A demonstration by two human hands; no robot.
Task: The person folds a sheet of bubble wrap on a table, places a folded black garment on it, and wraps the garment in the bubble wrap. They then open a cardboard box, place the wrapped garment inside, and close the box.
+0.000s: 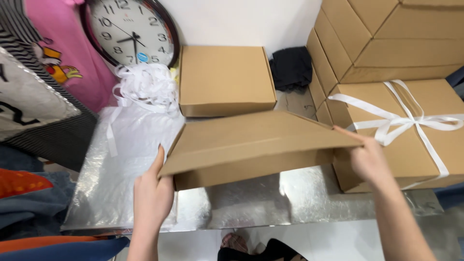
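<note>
Here, flat corrugated cardboard box [251,145].

the flat box [251,145] i'm holding fills the middle of the silver table [251,208]. behind it a closed box [224,79] blocks the way, the ribboned box [411,130] crowds my right hand [369,159], and only the shiny strip in front stays open.

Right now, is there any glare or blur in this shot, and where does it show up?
Head view: bright glare on the silver foil sheet below the cardboard box; the left hand and right hand look slightly soft from motion; the clock and the ribboned box bend near the edges from the wide lens.
</note>
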